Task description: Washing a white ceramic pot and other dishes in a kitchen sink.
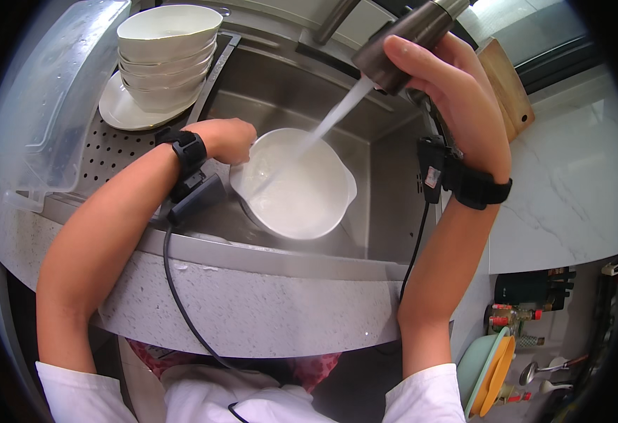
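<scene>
A round white bowl (309, 211) with a small lip on each side is held tilted in the stainless steel sink (393, 211). My left hand (229, 138) grips it at its left edge; the fingertips are partly hidden. My right hand (446, 79) is wrapped around a dark metal pull-out faucet head (388, 58) above the sink's right side. From the faucet a stream of water (340, 108) runs slantwise down into the bowl, where cloudy, whitish water gathers. Each wrist wears a black strap with a cabled device.
Left of the basin, a stack of white bowls (166, 69) stands on a white plate (129, 113) on a perforated drainboard (97, 153). A clear plastic bin (50, 106) leans beside it. A wooden cutting board (507, 90), marble-look counter (562, 195) and green basin (475, 365) lie to the right.
</scene>
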A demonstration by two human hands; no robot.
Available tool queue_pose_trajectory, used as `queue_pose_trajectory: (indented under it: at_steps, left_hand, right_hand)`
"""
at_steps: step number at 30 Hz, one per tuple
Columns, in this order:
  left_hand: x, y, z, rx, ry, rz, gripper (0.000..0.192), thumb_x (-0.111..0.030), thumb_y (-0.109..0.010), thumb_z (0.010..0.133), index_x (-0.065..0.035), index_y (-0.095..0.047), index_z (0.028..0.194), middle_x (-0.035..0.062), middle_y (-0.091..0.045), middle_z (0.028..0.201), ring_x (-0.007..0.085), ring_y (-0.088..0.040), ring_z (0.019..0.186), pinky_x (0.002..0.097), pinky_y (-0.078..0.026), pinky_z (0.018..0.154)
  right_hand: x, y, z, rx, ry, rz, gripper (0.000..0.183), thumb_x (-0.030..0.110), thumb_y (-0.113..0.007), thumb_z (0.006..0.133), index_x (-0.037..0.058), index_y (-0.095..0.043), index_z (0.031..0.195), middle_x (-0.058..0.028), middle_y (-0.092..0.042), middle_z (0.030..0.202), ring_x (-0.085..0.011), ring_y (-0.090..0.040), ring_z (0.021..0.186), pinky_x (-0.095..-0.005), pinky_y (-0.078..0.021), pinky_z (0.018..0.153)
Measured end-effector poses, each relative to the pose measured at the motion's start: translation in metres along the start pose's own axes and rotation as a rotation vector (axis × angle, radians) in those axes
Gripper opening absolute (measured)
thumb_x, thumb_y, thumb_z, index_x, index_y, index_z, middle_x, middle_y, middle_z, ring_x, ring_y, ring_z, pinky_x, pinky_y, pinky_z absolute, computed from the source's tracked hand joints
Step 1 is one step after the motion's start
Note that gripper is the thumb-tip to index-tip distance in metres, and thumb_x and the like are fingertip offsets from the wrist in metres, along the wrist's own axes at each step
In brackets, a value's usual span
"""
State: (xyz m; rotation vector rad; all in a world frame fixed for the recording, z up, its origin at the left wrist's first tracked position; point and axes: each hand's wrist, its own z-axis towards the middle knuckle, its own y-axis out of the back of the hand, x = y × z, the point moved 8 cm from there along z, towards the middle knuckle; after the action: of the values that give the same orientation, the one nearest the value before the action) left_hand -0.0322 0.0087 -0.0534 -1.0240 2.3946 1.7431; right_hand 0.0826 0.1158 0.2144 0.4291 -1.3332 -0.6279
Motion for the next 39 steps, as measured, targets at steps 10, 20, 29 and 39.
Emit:
queue_pose_trajectory:
  at_steps: [10, 20, 29, 39]
  left_hand:
    - [-0.01, 0.002, -0.007, 0.043, 0.021, -0.105, 0.043, -0.027, -0.07, 0.09, -0.0008, -0.061, 0.123, 0.0185, -0.071, 0.109, 0.036, -0.068, 0.101, 0.0422, -0.052, 0.09]
    - [-0.006, -0.001, -0.006, 0.039, 0.041, -0.102, 0.051, -0.024, -0.07, 0.089, -0.0025, -0.056, 0.133, 0.0201, -0.071, 0.113, 0.0377, -0.067, 0.106, 0.0431, -0.051, 0.093]
    - [-0.008, 0.001, -0.009, 0.036, 0.043, -0.087, 0.053, -0.024, -0.069, 0.09, -0.0033, -0.053, 0.137, 0.0215, -0.071, 0.113, 0.0384, -0.068, 0.106, 0.0435, -0.052, 0.093]
    - [-0.017, 0.009, -0.016, 0.056, 0.047, -0.137, 0.047, -0.024, -0.065, 0.092, 0.002, -0.057, 0.13, 0.0247, -0.068, 0.117, 0.0393, -0.065, 0.112, 0.0436, -0.051, 0.097]
  right_hand:
    - [0.004, 0.015, -0.013, 0.001, -0.136, -0.126, 0.037, 0.032, -0.072, 0.091, 0.002, -0.066, 0.111, -0.0055, -0.07, 0.1, -0.0146, -0.066, 0.095, -0.0292, -0.0489, 0.089]
    - [-0.003, 0.026, -0.02, -0.067, -0.178, -0.052, 0.035, 0.029, -0.07, 0.088, 0.0026, -0.064, 0.111, -0.0056, -0.068, 0.102, -0.0134, -0.063, 0.095, -0.0288, -0.0467, 0.089]
    - [0.002, 0.03, -0.024, -0.032, -0.244, -0.116, 0.034, 0.03, -0.07, 0.087, 0.005, -0.064, 0.11, -0.0041, -0.067, 0.098, -0.0127, -0.062, 0.093, -0.0277, -0.0471, 0.085]
    - [-0.004, 0.034, -0.023, 0.071, -0.227, -0.088, 0.036, 0.033, -0.073, 0.083, 0.0056, -0.064, 0.105, -0.0023, -0.063, 0.093, -0.0114, -0.06, 0.088, -0.0256, -0.0466, 0.081]
